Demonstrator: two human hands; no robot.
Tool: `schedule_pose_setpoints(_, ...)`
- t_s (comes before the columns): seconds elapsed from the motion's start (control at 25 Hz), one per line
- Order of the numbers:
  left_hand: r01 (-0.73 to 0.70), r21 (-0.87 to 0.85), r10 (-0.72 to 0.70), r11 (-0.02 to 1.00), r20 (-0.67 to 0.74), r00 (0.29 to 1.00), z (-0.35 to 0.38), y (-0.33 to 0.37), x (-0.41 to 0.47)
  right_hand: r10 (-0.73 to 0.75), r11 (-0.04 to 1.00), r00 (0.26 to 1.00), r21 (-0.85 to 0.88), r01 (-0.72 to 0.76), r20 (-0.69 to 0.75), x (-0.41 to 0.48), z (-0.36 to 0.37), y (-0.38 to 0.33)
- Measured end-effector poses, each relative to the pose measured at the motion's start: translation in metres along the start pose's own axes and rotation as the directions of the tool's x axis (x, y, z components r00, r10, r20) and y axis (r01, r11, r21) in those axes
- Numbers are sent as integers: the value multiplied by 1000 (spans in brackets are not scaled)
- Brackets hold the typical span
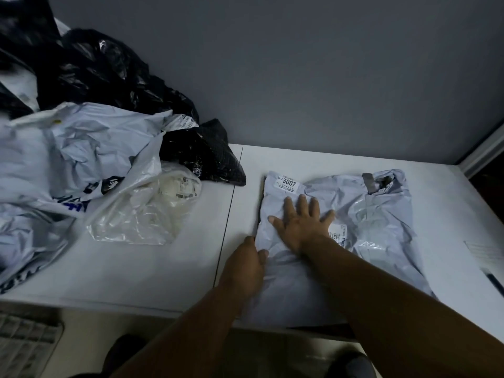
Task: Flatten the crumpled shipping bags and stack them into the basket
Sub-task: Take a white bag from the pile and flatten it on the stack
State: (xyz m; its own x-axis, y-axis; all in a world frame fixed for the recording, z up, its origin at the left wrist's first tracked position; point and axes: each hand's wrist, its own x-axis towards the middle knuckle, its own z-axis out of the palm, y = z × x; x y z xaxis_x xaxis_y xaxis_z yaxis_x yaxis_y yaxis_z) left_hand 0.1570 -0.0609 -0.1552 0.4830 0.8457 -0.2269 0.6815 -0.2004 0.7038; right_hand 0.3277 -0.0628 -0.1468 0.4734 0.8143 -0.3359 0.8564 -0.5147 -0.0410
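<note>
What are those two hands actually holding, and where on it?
The left hand seems to pinch the grey shipping bag by its left edge. The right hand grips nothing: it presses flat on the bag, fingers spread.

A white table (169,268) stands against a grey wall (300,64), dimly lit.

On white table (163,263), pale grey shipping bag (362,214), white label (286,184) printed in black digits, darker grey tape strip (368,182) near one corner. At left, glossy black bags (109,72), black checked bag (218,159) with fine pale grid, clear film bag (141,216), more pale grey bags (90,148) lettered in dark blue. Behind, slate-grey wall (300,64).
</note>
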Motion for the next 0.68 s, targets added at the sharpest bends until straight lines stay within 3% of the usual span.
schedule_pose_setpoints(0.16,140,95,-145,986,45,988,-6,9,-1,-3,1000,1000,31,2,9,-4,1,-4)
schedule_pose_setpoints(0.24,234,103,-229,967,-58,972,-17,20,5,-40,999,986,15,43,-159,-12,-8,-7)
schedule_pose_setpoints(0.32,161,148,-114,976,-284,952,-28,32,16,-75,997,904,-18,75,-422,-17,-23,-2)
schedule_pose_setpoints(0.4,-114,158,168,981,-387,907,-22,54,35,-71,997,844,-48,54,-532,-10,-33,22)
schedule_pose_setpoints(0.44,-231,158,275,960,-375,885,-13,66,46,-68,997,845,-63,41,-531,-5,-35,36)
schedule_pose_setpoints(0.52,-322,216,376,922,-290,880,10,82,71,-95,991,881,-129,39,-463,4,-34,58)
schedule_pose_setpoints(0.6,-307,383,408,871,-218,886,33,84,97,-139,985,908,-149,86,-395,14,-27,66)
schedule_pose_setpoints(0.68,-231,481,341,846,-154,927,48,74,115,-139,988,922,-116,104,-362,25,-16,67)
